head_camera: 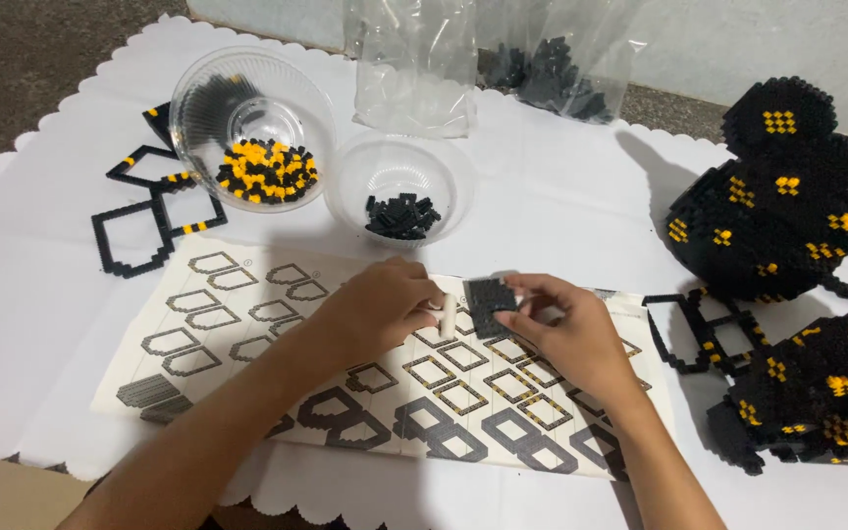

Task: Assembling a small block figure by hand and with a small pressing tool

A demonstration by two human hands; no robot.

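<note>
Item: black brick panel (490,306), small and flat, pinched in the fingers of the right hand (566,329) above the instruction sheet (247,324). Left hand (385,306) closed round a white tool (449,316), its tip just beside the panel's left edge. Nearby on the bench (561,211): bowl of yellow and black bricks (265,169), bowl of black bricks (400,214), finished black-and-yellow sections (787,211). Handling judged best with the panel kept level and pressure applied squarely, the layout being checked against the sheet.
</note>
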